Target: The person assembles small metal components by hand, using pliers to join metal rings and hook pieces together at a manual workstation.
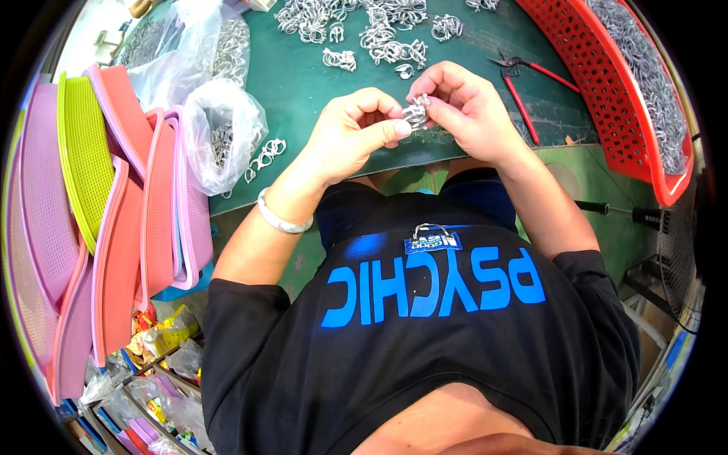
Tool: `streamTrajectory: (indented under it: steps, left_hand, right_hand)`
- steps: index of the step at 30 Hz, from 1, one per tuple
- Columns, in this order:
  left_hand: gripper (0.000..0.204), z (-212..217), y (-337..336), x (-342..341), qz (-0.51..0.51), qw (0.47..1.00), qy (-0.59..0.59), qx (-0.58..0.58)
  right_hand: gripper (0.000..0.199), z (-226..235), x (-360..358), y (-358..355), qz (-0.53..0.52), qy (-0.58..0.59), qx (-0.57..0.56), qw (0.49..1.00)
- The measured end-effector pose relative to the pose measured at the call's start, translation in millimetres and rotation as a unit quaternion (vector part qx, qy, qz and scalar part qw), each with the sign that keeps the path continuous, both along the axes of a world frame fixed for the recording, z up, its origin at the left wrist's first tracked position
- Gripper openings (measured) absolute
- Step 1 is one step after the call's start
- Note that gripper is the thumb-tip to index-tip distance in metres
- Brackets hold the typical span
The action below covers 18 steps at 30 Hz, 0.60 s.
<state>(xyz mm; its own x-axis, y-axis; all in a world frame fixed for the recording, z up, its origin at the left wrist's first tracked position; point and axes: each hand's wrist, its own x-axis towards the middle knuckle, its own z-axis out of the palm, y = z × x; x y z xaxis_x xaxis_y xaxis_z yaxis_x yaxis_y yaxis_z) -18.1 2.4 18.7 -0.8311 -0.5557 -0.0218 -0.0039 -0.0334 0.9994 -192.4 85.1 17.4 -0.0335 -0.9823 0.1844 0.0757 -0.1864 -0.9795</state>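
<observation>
Above the near edge of the green table (303, 98), my left hand (345, 135) and my right hand (474, 114) meet. Both are closed, thumb against fingers, on a small bunch of silver metal rings (415, 115). Fingers partly cover the bunch, so how the rings are linked cannot be made out. Just beyond my fingertips lies a loose ring (405, 70). Farther back are a small cluster of rings (339, 59) and a larger heap of rings (396, 51). A short row of rings (265, 158) rests left of my left wrist.
Red-handled pliers (522, 91) lie right of my right hand. A red perforated basket (607, 83) full of grey metal pieces (637, 64) stands at the right edge. To the left are a clear plastic bag (227, 114) of rings and stacked coloured baskets (121, 189). A fan (677, 254) stands lower right.
</observation>
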Motion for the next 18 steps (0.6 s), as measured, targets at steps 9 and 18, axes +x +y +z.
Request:
streamTrajectory:
  steps: [9, 18]
  left_hand:
    - [0.012, 2, -1, -1, -0.053, 0.976, 0.066, 0.201]
    - [0.009, 6, 0, -3, -0.051, 0.957, 0.079, 0.274]
  right_hand:
    - [0.006, 5, -14, 0, 0.061, -0.007, 0.042, 0.997]
    - [0.008, -2, -15, -1, 0.012, 0.081, -0.056, 0.995]
